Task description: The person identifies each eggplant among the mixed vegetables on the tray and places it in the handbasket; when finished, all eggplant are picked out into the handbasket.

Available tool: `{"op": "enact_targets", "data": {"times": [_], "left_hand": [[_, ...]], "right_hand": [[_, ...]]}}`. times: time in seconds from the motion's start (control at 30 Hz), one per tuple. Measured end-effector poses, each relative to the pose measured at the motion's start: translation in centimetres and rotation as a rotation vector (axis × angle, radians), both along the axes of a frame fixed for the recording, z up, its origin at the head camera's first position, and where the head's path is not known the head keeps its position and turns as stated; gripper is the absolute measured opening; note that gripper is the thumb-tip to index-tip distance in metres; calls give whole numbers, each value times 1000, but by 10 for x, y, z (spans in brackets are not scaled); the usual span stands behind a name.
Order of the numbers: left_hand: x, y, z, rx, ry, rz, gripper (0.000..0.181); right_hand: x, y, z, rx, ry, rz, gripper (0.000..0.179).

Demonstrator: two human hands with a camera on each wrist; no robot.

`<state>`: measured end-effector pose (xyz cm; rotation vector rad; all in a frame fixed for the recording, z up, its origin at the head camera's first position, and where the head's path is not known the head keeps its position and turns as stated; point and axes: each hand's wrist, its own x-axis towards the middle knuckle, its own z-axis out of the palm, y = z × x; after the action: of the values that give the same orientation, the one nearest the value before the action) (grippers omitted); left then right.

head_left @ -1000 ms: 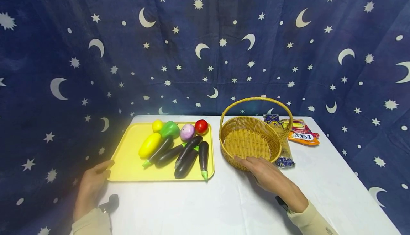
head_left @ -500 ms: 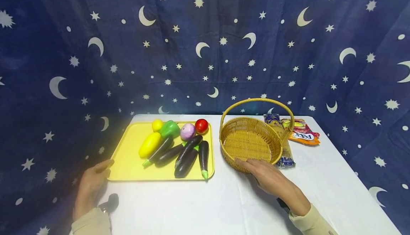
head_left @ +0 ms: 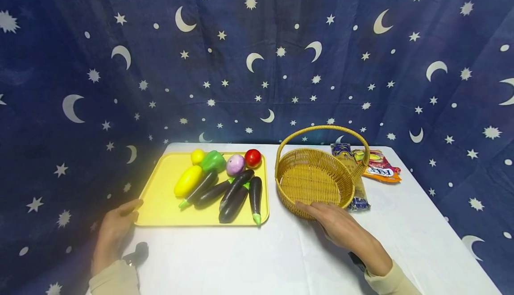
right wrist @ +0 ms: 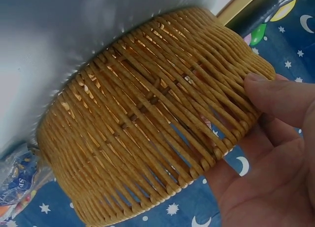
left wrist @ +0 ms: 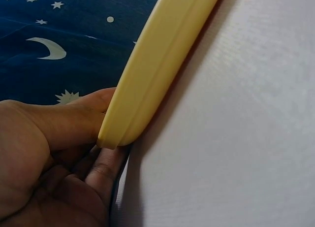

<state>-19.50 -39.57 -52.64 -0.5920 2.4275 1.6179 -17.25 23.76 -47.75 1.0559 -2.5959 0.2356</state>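
My left hand (head_left: 115, 229) pinches the near left corner of a yellow tray (head_left: 158, 205); the left wrist view shows thumb and fingers at its rim (left wrist: 142, 84). On the tray lie several dark eggplants (head_left: 254, 197), a green bell pepper (head_left: 213, 161), a purple onion-like ball (head_left: 235, 164), a red tomato (head_left: 253, 158), a yellow oval fruit (head_left: 188, 181) and a smaller yellow fruit (head_left: 197, 156). My right hand (head_left: 341, 228) grips the near rim of a round wicker basket (head_left: 311, 183). In the right wrist view, the thumb lies against its woven wall (right wrist: 152, 104), with fingers inside the rim.
Right of the basket lie a blue-labelled pasta bag (head_left: 360, 194), partly hidden by it, and a red and orange packet (head_left: 379, 165). The white-covered table (head_left: 225, 263) ends at a dark blue curtain (head_left: 225, 63) with moons and stars. The basket's tall handle (head_left: 323, 127) stands upright.
The basket, with my right hand on its rim, has shifted very slightly toward me. My left hand and the tray look much the same.
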Motion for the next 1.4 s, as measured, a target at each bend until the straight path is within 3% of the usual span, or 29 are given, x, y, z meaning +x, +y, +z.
{"op": "enact_targets", "data": {"times": [0.27,0.53,0.77,0.93,1.1,1.23,1.4], "left_hand": [[-3,-2,-2,17,-23,30,59],[-3,-2,0,16,-15,11,60],[-2,0,-1,-7,-8,17,58],[-1,0,0,-2,-5,40,58],[1,-2,0,30,-9,61,60],[0,-4,-4,29,2,41,59],[-4,-4,-4,20,-5,29,59]], "right_hand": [[4,0,-2,-2,-3,-7,56],[11,1,-3,13,-9,-36,57],[11,-6,2,4,50,-47,68],[8,-41,16,-129,141,-30,51],[10,-100,22,-262,134,-18,34],[8,-138,18,-271,66,-63,35],[-2,-159,1,-215,8,-141,40]]}}
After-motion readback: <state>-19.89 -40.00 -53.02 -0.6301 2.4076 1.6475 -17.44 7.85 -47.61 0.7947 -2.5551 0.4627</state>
